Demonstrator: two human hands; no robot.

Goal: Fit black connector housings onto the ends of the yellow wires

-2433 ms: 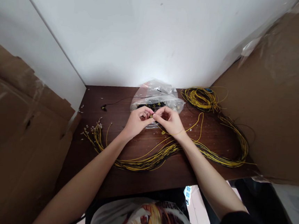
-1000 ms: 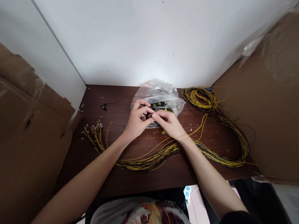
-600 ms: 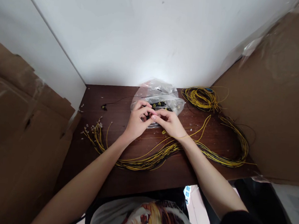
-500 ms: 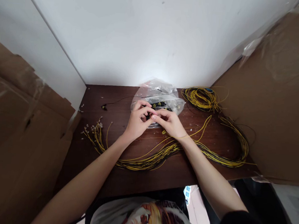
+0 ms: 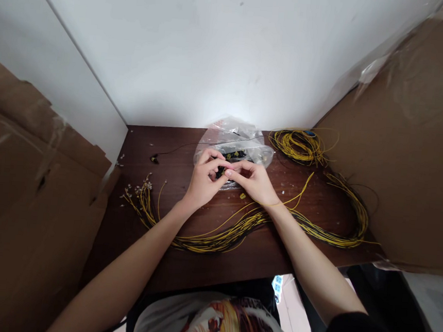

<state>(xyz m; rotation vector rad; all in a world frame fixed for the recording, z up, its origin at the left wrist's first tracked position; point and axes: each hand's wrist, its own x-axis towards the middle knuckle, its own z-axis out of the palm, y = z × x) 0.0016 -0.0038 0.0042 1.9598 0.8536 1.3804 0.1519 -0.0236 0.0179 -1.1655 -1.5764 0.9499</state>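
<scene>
My left hand point(image 5: 204, 179) and my right hand point(image 5: 254, 182) meet fingertip to fingertip over the front of a clear plastic bag point(image 5: 224, 132). Thumb and fingers are pinched together on both hands. Whatever lies between the fingertips is too small and too covered to name. Small black and yellow parts point(image 5: 238, 155) show in the bag behind my fingers. Just below my right hand, a small yellow piece point(image 5: 242, 196) lies on the table. A long bundle of yellow and black wires point(image 5: 214, 243) runs beneath my forearms, with one yellow wire passing by my right wrist.
A coil of yellow wire point(image 5: 298, 146) lies at the back right. At the left, the bundle's pale-tipped ends point(image 5: 144, 186) fan out. A thin black wire ends in a small dark part point(image 5: 154, 158). Cardboard point(image 5: 412, 151) and a white wall point(image 5: 215, 57) enclose the brown table point(image 5: 128, 261).
My right hand has shifted very slightly, and the fingertips have moved a little against each other. The bag, wires and table items stay in place.
</scene>
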